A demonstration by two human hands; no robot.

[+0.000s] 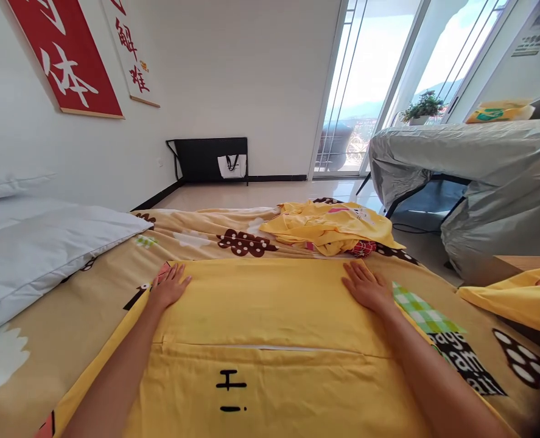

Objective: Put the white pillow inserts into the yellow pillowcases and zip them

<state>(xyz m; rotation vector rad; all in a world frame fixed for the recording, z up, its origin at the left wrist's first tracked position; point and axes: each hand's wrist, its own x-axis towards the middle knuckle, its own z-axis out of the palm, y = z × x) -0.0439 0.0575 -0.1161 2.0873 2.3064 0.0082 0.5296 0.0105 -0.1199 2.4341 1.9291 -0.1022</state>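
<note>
A yellow pillowcase (260, 304) lies spread flat on the bed, with a slit across its middle and black "Hi" lettering turned sideways on the nearer half. My left hand (169, 286) rests flat on its far left corner, fingers outstretched, beside a small red printed patch. Over at the far right corner, my right hand (367, 286) also lies flat with its fingers spread. Neither hand grips the cloth. A crumpled yellow cloth (329, 225) with a printed pattern sits just beyond the pillowcase, nearer to my right hand.
White pillows (64, 234) lie on the left of the patterned bed sheet (201, 237). Another yellow cloth (520, 298) is at the right edge. A table under a silvery cover (461, 146) stands back right, near glass doors (365, 79). A black folded panel (201, 161) leans on the wall.
</note>
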